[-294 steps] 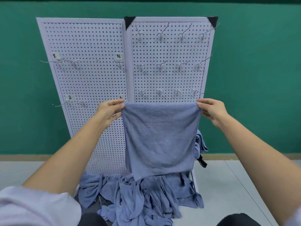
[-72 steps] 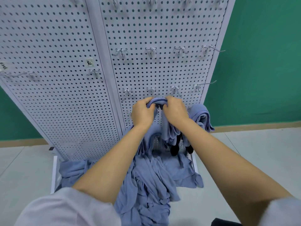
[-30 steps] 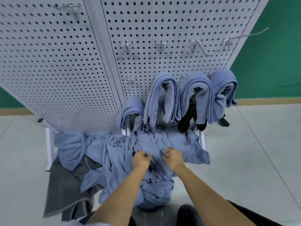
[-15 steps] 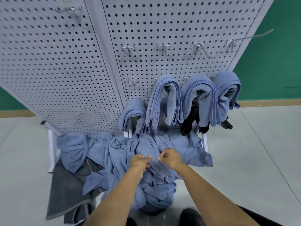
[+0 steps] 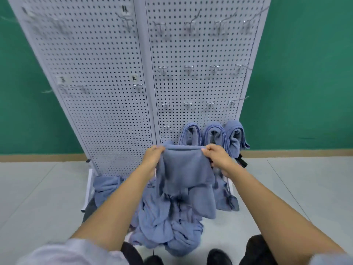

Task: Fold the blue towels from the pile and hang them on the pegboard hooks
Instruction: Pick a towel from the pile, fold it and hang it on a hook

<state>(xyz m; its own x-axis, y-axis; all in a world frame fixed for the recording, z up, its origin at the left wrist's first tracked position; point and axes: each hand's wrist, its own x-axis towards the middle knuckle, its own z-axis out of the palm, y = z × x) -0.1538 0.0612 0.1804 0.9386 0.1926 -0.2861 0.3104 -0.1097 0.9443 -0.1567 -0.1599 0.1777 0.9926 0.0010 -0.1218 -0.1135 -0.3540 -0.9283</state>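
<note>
Towel (image 5: 183, 169), blue, held up between your hands: left hand (image 5: 152, 156) and right hand (image 5: 216, 156) each grip one end of top edge, fingers curled. It hangs above pile (image 5: 168, 222) at pegboard (image 5: 107, 73) foot. Three folded towels (image 5: 214, 136) hang in bottom row, right panel, beside bare hook (image 5: 167, 126). Paper tags (image 5: 134, 77) on left panel: writing too blurred to read.

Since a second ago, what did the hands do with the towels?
The left hand and right hand lifted a blue towel up from the pile, keeping their grip on its top edge. The hung towels stayed put.
</note>
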